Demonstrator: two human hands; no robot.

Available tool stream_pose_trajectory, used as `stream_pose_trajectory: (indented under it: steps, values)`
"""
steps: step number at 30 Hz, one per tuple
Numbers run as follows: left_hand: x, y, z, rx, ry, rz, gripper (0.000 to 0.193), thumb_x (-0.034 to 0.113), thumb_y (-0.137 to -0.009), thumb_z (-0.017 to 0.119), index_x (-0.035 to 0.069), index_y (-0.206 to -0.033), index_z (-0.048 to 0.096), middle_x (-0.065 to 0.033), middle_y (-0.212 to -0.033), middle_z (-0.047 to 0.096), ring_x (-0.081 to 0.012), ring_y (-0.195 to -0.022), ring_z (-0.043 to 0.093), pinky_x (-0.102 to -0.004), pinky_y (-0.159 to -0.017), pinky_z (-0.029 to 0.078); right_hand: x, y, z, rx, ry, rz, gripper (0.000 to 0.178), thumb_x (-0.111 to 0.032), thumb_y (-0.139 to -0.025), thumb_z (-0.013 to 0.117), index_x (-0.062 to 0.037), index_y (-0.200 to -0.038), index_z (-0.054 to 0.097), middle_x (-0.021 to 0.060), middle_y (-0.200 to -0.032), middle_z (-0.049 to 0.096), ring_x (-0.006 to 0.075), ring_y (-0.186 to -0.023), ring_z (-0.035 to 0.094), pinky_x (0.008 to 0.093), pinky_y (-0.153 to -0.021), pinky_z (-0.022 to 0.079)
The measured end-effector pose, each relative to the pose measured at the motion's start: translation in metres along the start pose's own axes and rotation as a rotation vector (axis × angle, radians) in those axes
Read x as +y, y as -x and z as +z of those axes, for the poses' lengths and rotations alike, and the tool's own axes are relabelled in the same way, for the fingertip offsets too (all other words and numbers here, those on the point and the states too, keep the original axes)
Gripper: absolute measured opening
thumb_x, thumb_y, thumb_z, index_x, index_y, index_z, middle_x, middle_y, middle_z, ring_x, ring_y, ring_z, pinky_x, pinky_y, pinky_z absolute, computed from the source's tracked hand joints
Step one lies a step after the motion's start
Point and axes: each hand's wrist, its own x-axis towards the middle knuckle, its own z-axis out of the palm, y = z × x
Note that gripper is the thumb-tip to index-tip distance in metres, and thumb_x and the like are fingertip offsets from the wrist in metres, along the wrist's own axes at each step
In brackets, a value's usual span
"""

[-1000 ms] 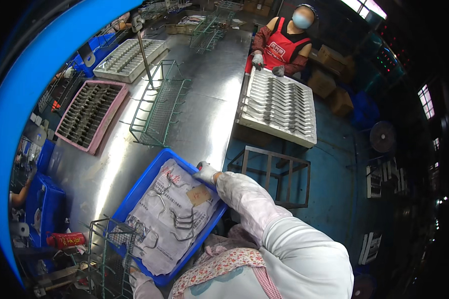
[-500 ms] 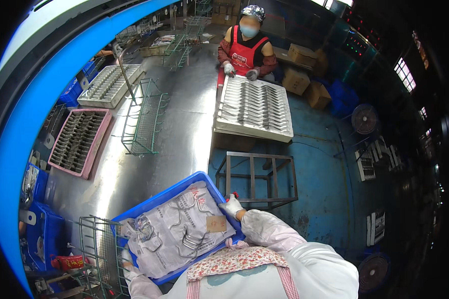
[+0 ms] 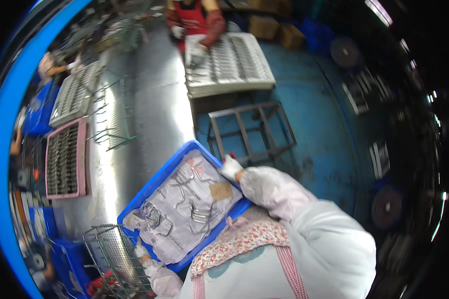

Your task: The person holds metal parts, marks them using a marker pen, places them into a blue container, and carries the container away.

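A blue plastic tub (image 3: pixel 155 181) sits slanted in front of me, over the near end of the metal table. My right hand (image 3: pixel 230 168), in a white glove with red at the fingers, grips its right rim. On the lower left side, my gloved left hand (image 3: pixel 142 248) holds the other edge, its fingers partly hidden. White printed paper (image 3: pixel 177 241) lines the tub. Several bent shiny metal rods (image 3: pixel 200 215) lie on it, with a small piece of brown cardboard (image 3: pixel 221 191) and a clear plastic bag (image 3: pixel 148 215) of parts.
A green wire rack (image 3: pixel 115 246) stands close by my left hand. Beyond the tub are a dark metal frame stand (image 3: pixel 243 127) and a white tray (image 3: pixel 229 82) of metal pieces, worked at by a person in a red apron. Pink-rimmed tray (image 3: pixel 82 159) lies at left.
My view has swung, so the surroundings appear shifted and blurred. The tub looks more slanted, with both my hands still on it. The other person's hand has moved over their white tray.
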Motion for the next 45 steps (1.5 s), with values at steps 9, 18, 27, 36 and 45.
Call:
stream_pose_trajectory:
  steps: [9,18,27,36,45]
  values:
    - [0.046,0.045,0.019,-0.202,0.294,0.002,0.062,0.047,-0.079,0.064,-0.008,-0.108,0.059,-0.0148,-0.103,0.063,-0.0280,-0.085,0.062,-0.0373,-0.077,0.050,0.018,-0.005,-0.009,0.034,-0.061,0.042,0.053,-0.028,-0.070,0.062,0.0058,-0.109,0.047,0.0278,-0.092,0.062,0.0372,-0.090,0.063,0.0389,-0.080,0.048]
    - [0.047,0.030,0.001,-0.241,0.279,0.012,0.060,0.046,-0.082,0.061,-0.007,-0.109,0.059,-0.0142,-0.104,0.063,-0.0268,-0.085,0.062,-0.0370,-0.078,0.050,0.026,0.021,-0.016,-0.030,-0.164,0.066,0.070,-0.038,-0.069,0.068,0.0062,-0.116,0.041,0.0271,-0.104,0.059,0.0367,-0.098,0.060,0.0387,-0.084,0.046]
    - [0.040,0.068,0.008,-0.512,0.172,0.136,0.050,0.039,-0.084,0.058,-0.003,-0.113,0.057,-0.0168,-0.101,0.064,-0.0302,-0.085,0.062,-0.0386,-0.077,0.049,0.023,0.030,-0.045,0.079,-0.155,0.099,0.072,-0.037,-0.069,0.066,0.0079,-0.117,0.037,0.0289,-0.098,0.061,0.0385,-0.095,0.061,0.0414,-0.083,0.047]
    - [0.041,-0.012,-0.020,-0.883,0.044,0.624,0.049,0.039,-0.085,0.056,-0.002,-0.111,0.058,-0.0161,-0.100,0.064,-0.0291,-0.084,0.062,-0.0383,-0.076,0.049,0.035,0.177,-0.019,0.380,-0.289,0.122,0.071,-0.035,-0.067,0.070,0.0055,-0.117,0.040,0.0254,-0.097,0.062,0.0356,-0.093,0.062,0.0397,-0.079,0.049]
    - [0.157,-0.112,0.051,-1.373,-0.171,1.106,0.048,0.040,-0.086,0.054,-0.002,-0.109,0.058,-0.0153,-0.098,0.064,-0.0280,-0.084,0.061,-0.0380,-0.076,0.049,0.017,0.336,0.157,0.823,-0.502,0.330,0.085,-0.039,-0.066,0.069,0.0016,-0.131,0.033,0.0248,-0.101,0.061,0.0351,-0.094,0.062,0.0409,-0.078,0.048]
